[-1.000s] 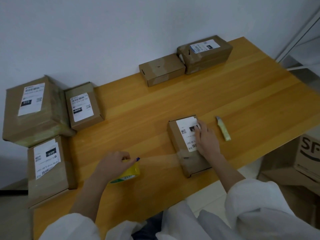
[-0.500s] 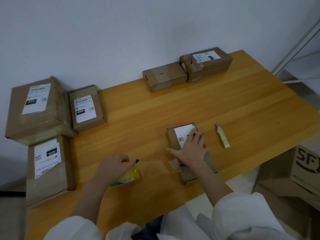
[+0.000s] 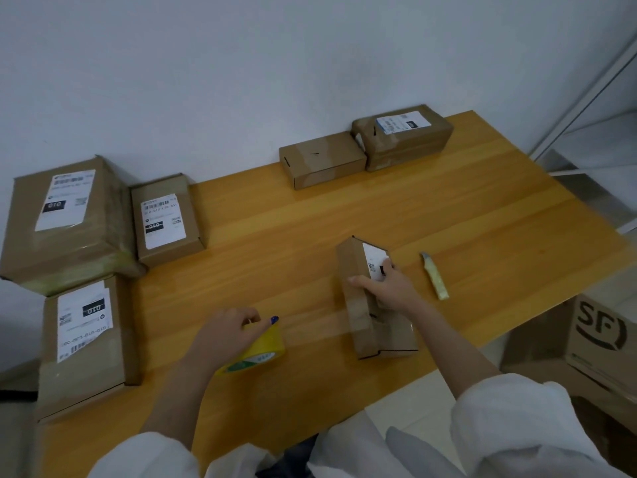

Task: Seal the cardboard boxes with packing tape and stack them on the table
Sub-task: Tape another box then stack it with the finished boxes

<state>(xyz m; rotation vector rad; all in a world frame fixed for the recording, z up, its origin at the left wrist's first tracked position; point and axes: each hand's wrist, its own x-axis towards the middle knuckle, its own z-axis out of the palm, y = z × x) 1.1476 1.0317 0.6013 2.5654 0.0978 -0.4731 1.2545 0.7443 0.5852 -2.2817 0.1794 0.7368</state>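
Observation:
A small cardboard box point(image 3: 358, 298) with a white label is tipped up on its long edge near the table's front. My right hand point(image 3: 387, 288) grips it from above, thumb on the left face, fingers over the label. A strip of clear tape point(image 3: 313, 322) stretches from the box leftward to a yellow tape roll point(image 3: 258, 350). My left hand point(image 3: 224, 336) holds that roll down on the wooden table point(image 3: 482, 219).
Three labelled boxes point(image 3: 65, 219) point(image 3: 165, 219) point(image 3: 86, 339) sit at the left. Two more boxes point(image 3: 322, 160) point(image 3: 403, 136) stand against the wall at the back. A small yellowish cutter point(image 3: 434, 276) lies right of the held box. A carton point(image 3: 593, 343) marked SF sits on the floor at right.
The box lay flat under my right hand; now that hand has tilted it up onto its edge. My left hand has stayed on the tape roll.

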